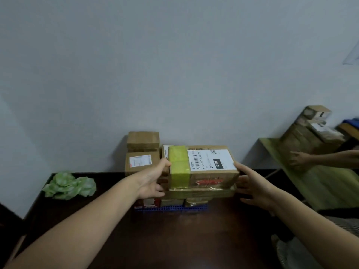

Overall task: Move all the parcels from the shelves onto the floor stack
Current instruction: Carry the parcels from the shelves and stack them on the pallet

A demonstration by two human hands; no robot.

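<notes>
A brown cardboard parcel [211, 176] with a yellow-green tape band and a white "010" label lies on top of the floor stack [200, 193]. The stack stands on a blue plastic pallet [171, 209] against the wall. My left hand [153, 181] grips the parcel's left end, thumb on the top edge and fingers curled below. My right hand [252, 187] is at the parcel's right end; its thumb touches the top corner and its fingers are straight and spread along the side.
Two more brown boxes [142, 141] are stacked at the back left of the pile. A crumpled green bag [68, 185] lies on the dark floor to the left. At right, another person's hand [299, 161] reaches to boxes [310, 131] on a green table.
</notes>
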